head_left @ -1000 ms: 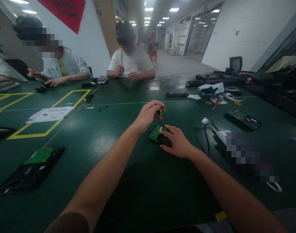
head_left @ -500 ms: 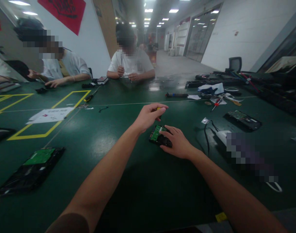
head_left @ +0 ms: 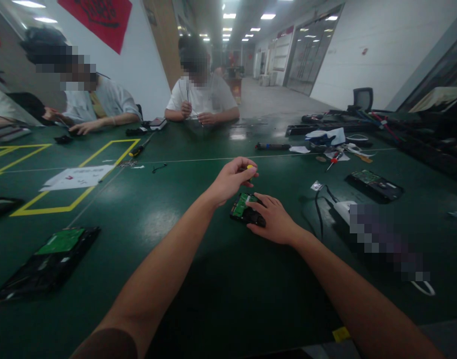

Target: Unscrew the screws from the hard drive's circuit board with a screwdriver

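A hard drive with a green circuit board facing up lies on the green table in front of me. My right hand grips its right side, thumb at the near edge and fingers over the top, steadying it. Above its far end, my left hand is closed around a screwdriver, whose yellow handle end shows between thumb and fingers. The screwdriver stands roughly upright; its shaft and tip are mostly hidden, so I cannot tell exactly where it touches the drive.
More hard drives lie at the left and right. A cable and a white strip-like object, partly blurred, rest at right. Another screwdriver, papers and loose tools are farther off. Two people work across the table.
My left hand's fingers have shifted slightly around the screwdriver, and more of the yellow handle end shows. My right hand and the hard drive have stayed in place.
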Demonstrator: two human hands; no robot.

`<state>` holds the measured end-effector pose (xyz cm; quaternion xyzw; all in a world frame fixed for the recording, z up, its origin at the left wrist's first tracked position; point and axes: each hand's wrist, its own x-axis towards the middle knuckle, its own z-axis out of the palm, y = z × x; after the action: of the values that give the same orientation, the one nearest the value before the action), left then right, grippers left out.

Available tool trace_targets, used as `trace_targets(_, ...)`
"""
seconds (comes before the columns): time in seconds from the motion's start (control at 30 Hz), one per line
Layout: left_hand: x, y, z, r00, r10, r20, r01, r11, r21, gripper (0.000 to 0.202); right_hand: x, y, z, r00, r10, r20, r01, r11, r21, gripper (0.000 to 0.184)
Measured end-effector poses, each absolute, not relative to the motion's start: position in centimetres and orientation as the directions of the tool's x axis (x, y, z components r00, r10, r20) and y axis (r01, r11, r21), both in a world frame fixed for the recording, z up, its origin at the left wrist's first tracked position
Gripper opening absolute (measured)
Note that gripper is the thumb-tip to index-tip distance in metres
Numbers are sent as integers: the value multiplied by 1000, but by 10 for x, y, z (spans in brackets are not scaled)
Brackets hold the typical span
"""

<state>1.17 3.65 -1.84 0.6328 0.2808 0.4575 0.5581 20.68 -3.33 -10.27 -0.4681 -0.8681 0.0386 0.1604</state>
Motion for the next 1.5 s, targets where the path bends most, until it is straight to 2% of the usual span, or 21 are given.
trace_targets(0.1,12,37,-19,477,830,287,-78,-286,955,22,207,-33,-103,-505,830,237,805,552,-217,64)
trace_targets(0.27,11,41,-21,441,838,321,-22,-347,937,26,206,-33,-103,-502,835,225,806,546,-227,65)
trace_targets(0.43,10,41,-22,421,839,345,-117,-327,938,26,207,-34,-101,-504,834,227,807,548,-221,65)
trace_targets(0.53,12,40,-21,427,835,348,-190,-293,937,18,207,-34,-101,-505,833,228,808,548,-216,63)
trace_targets(0.67,15,40,-21,416,850,323,-220,-251,943,16,206,-33,-102,-504,830,237,806,551,-214,65)
trace_targets(1.0,12,41,-22,274,865,420,-40,-426,904,24,207,-33,-102,-506,828,239,800,555,-227,65)
trace_targets(1.17,11,40,-20,338,860,382,-56,-386,921,22,207,-34,-101,-505,831,233,805,551,-222,65)
trace_targets(1.33,14,40,-21,328,876,352,-126,-329,936,16,206,-33,-102,-507,830,233,803,553,-224,65)
trace_targets(1.43,15,42,-26,285,851,441,22,-466,884,19,207,-33,-102,-508,829,234,802,554,-221,65)
trace_targets(1.5,15,44,-30,249,793,556,196,-603,773,22,207,-33,-102,-511,828,232,801,557,-219,65)
